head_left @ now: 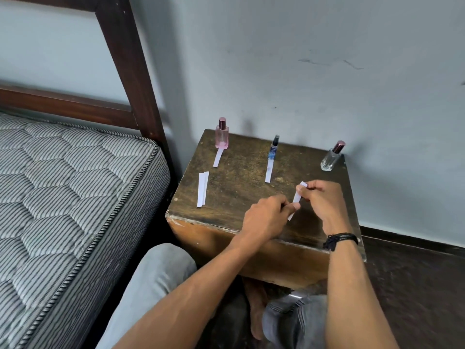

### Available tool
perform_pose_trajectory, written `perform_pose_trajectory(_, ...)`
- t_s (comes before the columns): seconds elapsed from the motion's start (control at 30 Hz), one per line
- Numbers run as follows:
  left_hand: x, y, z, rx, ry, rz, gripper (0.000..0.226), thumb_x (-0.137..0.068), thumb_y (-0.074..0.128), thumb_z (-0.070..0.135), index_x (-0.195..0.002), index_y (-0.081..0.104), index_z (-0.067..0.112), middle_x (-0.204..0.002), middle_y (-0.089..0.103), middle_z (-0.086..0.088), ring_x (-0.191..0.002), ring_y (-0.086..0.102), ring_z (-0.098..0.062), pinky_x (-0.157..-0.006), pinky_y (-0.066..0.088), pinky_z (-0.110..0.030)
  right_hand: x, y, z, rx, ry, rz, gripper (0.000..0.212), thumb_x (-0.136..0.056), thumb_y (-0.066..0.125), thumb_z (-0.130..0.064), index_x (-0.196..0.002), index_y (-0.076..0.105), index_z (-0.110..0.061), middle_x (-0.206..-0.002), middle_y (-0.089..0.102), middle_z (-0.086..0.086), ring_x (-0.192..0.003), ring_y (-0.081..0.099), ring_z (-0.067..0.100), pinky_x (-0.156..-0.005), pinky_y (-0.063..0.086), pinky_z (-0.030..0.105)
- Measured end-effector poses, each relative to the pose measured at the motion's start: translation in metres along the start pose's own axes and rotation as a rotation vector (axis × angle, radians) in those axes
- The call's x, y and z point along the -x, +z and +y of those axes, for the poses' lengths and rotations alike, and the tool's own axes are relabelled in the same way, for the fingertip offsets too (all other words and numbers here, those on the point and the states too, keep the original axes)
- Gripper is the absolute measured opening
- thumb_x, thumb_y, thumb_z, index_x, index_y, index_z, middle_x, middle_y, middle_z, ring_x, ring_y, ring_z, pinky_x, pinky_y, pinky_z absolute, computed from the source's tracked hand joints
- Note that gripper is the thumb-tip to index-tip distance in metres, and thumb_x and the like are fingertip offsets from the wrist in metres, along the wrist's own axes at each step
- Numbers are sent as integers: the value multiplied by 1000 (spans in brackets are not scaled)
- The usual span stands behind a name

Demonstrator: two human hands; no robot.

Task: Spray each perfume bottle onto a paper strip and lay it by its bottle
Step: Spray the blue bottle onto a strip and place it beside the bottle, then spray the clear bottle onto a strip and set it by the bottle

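Observation:
Three perfume bottles stand along the back of a small wooden table (234,187): a pink bottle (222,136) at the left, a slim blue bottle (273,148) in the middle, a clear bottle (331,158) with a rose cap at the right. A paper strip (218,157) lies in front of the pink bottle, another strip (269,170) in front of the blue one. Both hands hold one white strip (297,197) above the table's front right: my right hand (323,200) pinches its upper end, my left hand (266,217) its lower part.
Spare paper strips (202,188) lie together on the table's left side. A striped mattress (63,197) on a dark wooden bed frame (130,71) stands close on the left. A pale wall rises right behind the bottles. My knees are under the table's front edge.

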State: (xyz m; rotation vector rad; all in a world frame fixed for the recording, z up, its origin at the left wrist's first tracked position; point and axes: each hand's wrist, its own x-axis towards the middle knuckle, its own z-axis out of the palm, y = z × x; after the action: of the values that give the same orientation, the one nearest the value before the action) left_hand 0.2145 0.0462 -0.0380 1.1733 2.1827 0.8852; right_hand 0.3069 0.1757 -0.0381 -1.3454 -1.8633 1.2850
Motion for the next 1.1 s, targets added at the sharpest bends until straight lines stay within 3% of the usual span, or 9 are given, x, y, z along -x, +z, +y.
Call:
perform_pose_trajectory(0.1,2,10,1,-123,19,1,33,-94,53,59,-80,54,28,-95,66,2,-90,64,-27,-75,51,-40,-3,-6,10,61,28,-18,15,-89,81,-21,-74,77,-23,-79,74,-5,-81,65,15,-66,44,32)
perform_pose_trajectory(0.23,3,13,-5,-214,130,104,14,-90,65,41,-96,58,30,-110,62,8,-98,63,-23,-76,47,-36,-8,-7,20,191,51,-66,4,-86,83,-24,-83,80,-24,-87,75,-5,-85,67,16,-75,48,33)
perform_pose_trajectory(0.43,-1,15,-13,-299,285,-34,25,-92,63,35,-114,68,23,-122,55,4,-116,47,-20,-96,48,-42,-17,-4,24,341,24,-39,18,-86,84,-28,-74,72,-34,-92,75,-6,-89,67,18,-75,48,34)
perform_pose_trajectory(0.57,0,17,-22,-319,370,-41,33,-94,62,36,-124,67,23,-124,53,0,-116,43,-22,-100,43,-38,-18,-1,26,371,-6,-20,14,-83,86,-31,-87,73,-31,-94,74,-5,-90,67,21,-78,51,37)
perform_pose_trajectory(0.63,0,16,-25,-296,387,-42,34,-93,63,35,-125,67,23,-123,53,0,-116,44,-23,-103,41,-36,-19,-1,26,370,-14,-7,22,-80,89,-34,-95,73,-31,-88,70,-9,-87,66,18,-74,49,36)
perform_pose_trajectory(0.8,-2,13,-28,-268,404,-59,37,-93,64,35,-128,66,22,-121,53,0,-115,45,-22,-105,39,-36,-23,-5,29,150,47,6,22,-80,89,-30,-96,73,-26,-91,74,-2,-86,68,19,-81,56,43)
perform_pose_trajectory(0.93,-2,12,-29,-250,400,-71,38,-93,64,36,-128,65,22,-122,52,1,-116,44,-21,-105,40,-37,-29,-12,33,-110,77,159,13,-87,84,-24,-98,77,-21,-90,76,2,-69,65,12,-63,51,28)
perform_pose_trajectory(1.1,-3,8,-30,-263,395,-109,44,-94,63,38,-135,60,22,-126,51,0,-118,42,-22,-107,37,-37,-46,-17,35,-339,93,325,16,-89,81,-17,-103,75,-23,-103,75,-1,-66,63,6,-55,51,13)
